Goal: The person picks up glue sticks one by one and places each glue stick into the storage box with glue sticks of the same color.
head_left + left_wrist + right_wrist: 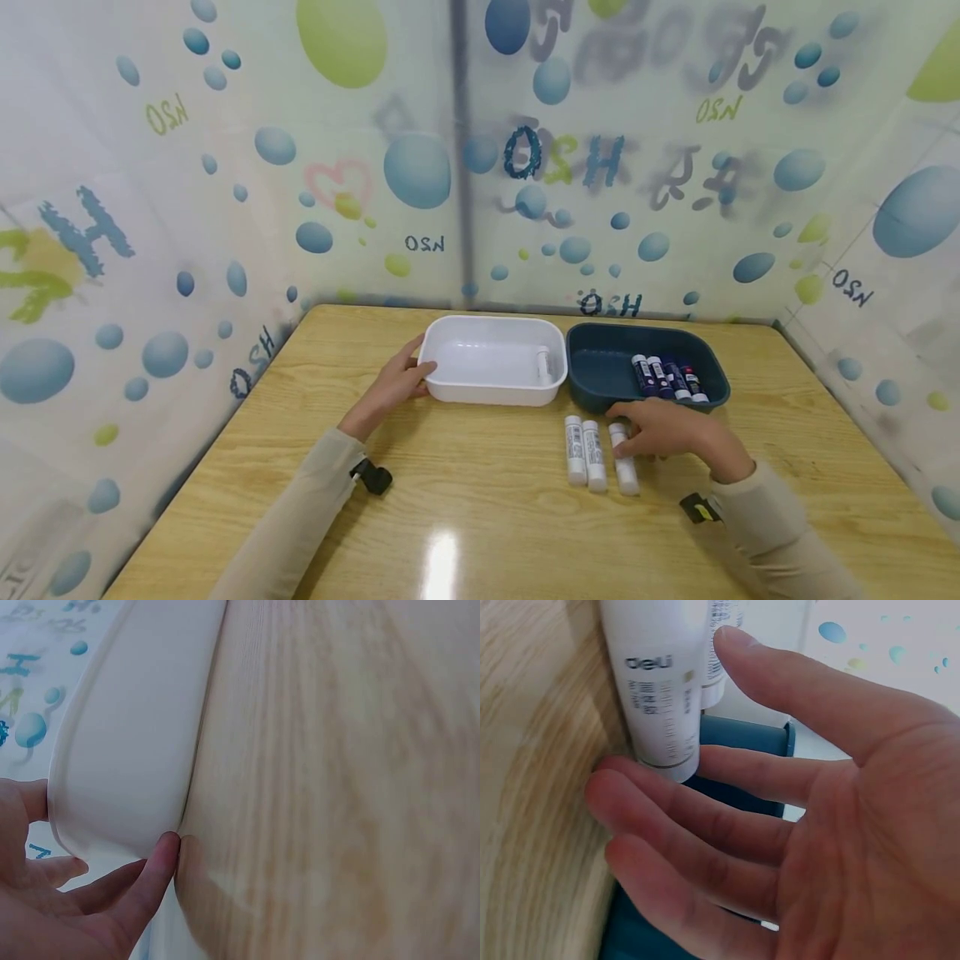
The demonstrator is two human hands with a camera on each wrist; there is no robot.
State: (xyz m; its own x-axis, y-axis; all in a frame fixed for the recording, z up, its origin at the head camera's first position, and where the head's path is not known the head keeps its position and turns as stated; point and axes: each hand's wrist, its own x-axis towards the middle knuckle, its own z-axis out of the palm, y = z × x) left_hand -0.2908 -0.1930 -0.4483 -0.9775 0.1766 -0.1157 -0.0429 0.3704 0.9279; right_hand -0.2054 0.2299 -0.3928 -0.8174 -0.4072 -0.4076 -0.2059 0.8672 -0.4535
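A long beige left sleeve (296, 517) and matching right sleeve (780, 529) are worn. A small black left wrist camera (372, 477) is fitted; the right wrist camera (699, 508) is marked with yellow.

I am getting a bright, evenly lit head view, though a hard white glare is burning on the tabletop (510, 533) near the bottom edge and a faint glint is showing inside the white tray (480, 367). Soft shadows are lying beside the left sleeve (307, 504) and the right sleeve (772, 517). The wide lens is stretching the printed curtain (420, 283) toward the sides. My left wrist view is running dimmer and duller, its wood grain blurring. In the right one I am reading the white tube's (656, 705) brand, while finer print is smearing and the background is washing out.
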